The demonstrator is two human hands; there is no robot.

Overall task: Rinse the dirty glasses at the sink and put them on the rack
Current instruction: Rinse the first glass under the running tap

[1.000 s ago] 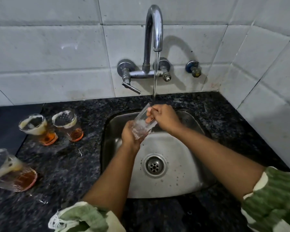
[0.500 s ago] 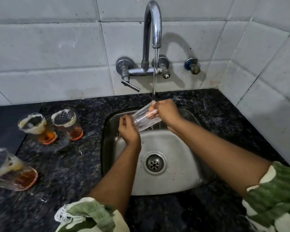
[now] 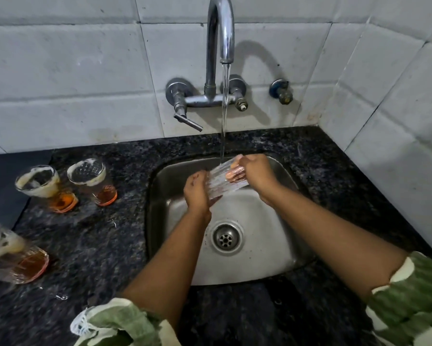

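Note:
A clear glass [image 3: 221, 182] lies almost sideways over the steel sink [image 3: 279, 248], under the running stream from the tap [image 3: 221, 28]. My left hand [image 3: 197, 193] cups its base end. My right hand [image 3: 256, 174] grips its rim end, with fingers inside the glass. Three dirty glasses stand on the dark counter to the left, each with foam on the wall and amber liquid at the bottom: one [image 3: 44, 187], a second [image 3: 94, 181], and a third [image 3: 12, 253] at the left edge, partly cut off. No rack is in view.
The sink drain [image 3: 226, 237] sits below my hands. A tap lever [image 3: 187, 122] juts out from the tiled wall, and a small valve [image 3: 282, 92] is fixed to its right. A tiled side wall [image 3: 397, 121] closes the right. Water drops lie on the granite counter [image 3: 97, 245].
The glass has tipped from slanted upright to nearly sideways under the stream. My right hand has shifted right along the rim, and my left hand has come up onto the base.

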